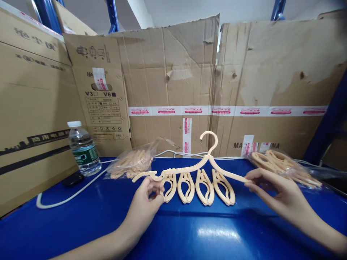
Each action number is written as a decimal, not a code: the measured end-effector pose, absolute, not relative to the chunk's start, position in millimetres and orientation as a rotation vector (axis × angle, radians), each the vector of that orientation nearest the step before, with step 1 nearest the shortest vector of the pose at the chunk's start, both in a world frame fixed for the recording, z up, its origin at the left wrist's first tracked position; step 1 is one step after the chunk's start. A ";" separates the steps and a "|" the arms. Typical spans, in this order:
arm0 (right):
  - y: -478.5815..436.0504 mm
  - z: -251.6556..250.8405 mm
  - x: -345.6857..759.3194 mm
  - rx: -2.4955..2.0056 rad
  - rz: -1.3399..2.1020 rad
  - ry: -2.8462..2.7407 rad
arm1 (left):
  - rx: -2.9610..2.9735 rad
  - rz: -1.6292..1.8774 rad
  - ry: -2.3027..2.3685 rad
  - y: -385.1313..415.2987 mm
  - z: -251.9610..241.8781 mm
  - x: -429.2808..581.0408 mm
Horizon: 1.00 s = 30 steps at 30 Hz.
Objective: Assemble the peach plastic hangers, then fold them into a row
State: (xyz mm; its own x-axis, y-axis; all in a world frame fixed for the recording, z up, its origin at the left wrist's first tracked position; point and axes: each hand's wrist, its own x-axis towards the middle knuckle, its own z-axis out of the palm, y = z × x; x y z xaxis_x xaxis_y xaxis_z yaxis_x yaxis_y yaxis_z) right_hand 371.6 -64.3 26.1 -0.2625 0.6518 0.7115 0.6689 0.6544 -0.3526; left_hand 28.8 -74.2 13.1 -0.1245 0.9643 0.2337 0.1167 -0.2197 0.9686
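Observation:
A beige folding hanger [187, 169] is held up over the blue table [189, 234], its hook at the top and both arms spread. My left hand [151, 191] pinches it near the joint of its left arm, whose outer piece sticks out to the left. At the end of the right arm, my right hand [268, 184] grips it between thumb and fingers. Behind and below it, several folded beige hangers lie in a row, among them one [185, 187] near the middle and one [223, 187] at the right end.
A bag of beige hangers [132, 162] lies at the back left, another bag [284, 168] at the back right. A water bottle [84, 151] stands left, beside a dark object [73, 179] and a white cable [65, 203]. Cardboard [168, 86] walls the back.

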 end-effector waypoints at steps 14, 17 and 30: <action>-78.3 24.8 354.7 -0.948 0.006 -2.165 | 1.662 1.109 1.169 -98.3 18.4 36.5; -78.7 26.8 352.7 -0.912 -0.012 -2.202 | 1.742 1.059 1.216 -97.3 21.0 33.1; -89.2 23.6 354.4 -0.895 -1.108 -2.217 | 1.664 0.908 1.313 -93.6 17.8 32.3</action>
